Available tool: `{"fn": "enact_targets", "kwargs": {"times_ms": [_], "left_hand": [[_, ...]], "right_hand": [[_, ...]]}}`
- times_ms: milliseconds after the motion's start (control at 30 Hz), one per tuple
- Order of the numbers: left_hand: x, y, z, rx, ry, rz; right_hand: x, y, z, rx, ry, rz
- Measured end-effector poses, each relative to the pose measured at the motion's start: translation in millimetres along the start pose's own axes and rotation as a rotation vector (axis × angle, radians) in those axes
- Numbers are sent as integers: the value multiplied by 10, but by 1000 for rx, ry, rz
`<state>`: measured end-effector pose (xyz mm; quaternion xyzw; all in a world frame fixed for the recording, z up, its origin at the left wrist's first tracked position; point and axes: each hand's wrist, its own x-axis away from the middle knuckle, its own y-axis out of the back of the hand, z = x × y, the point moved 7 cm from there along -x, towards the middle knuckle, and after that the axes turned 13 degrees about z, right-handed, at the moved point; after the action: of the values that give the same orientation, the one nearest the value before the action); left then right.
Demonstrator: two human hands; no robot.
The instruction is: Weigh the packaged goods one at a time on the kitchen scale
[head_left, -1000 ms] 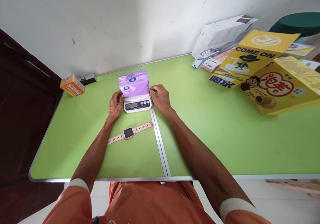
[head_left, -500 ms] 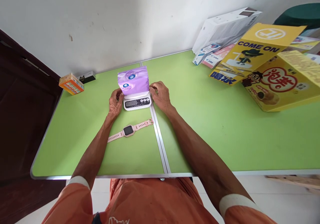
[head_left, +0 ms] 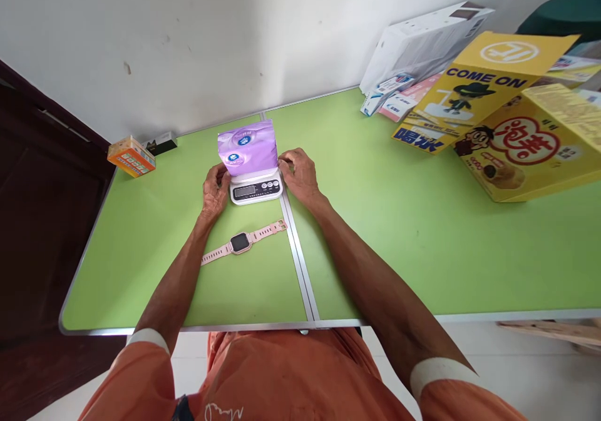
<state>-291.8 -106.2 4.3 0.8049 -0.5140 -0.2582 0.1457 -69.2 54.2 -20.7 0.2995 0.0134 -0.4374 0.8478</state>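
Observation:
A small white digital kitchen scale (head_left: 256, 191) sits on the green table (head_left: 399, 233) beside its centre seam. A purple tissue pack (head_left: 247, 147) stands upright on the scale. My left hand (head_left: 215, 191) is curled against the scale's left side, fingertips at the pack's lower corner. My right hand (head_left: 298, 174) is curled against the scale's right side in the same way. A pink smartwatch (head_left: 240, 243) lies flat with its strap stretched out, just in front of the scale and between my forearms.
An orange box (head_left: 131, 156) and a small black item (head_left: 162, 142) lie at the far left by the wall. Yellow cartons (head_left: 526, 139), a white box (head_left: 422, 42) and small packets (head_left: 392, 101) crowd the far right. A dark wooden door (head_left: 37, 208) stands left.
Both hands stay at the sides of the scale with the pack on it. Only the view has shifted slightly; the watch has not moved.

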Motion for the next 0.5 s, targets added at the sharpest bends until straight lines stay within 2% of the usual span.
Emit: {"fn": "enact_targets", "kwargs": {"times_ms": [267, 500], "left_hand": [[15, 11, -19, -15, -3, -6], [14, 15, 8, 32, -25, -28]], "right_hand": [[25, -8, -30, -86, 2, -55], [80, 9, 167, -96, 83, -58]]}}
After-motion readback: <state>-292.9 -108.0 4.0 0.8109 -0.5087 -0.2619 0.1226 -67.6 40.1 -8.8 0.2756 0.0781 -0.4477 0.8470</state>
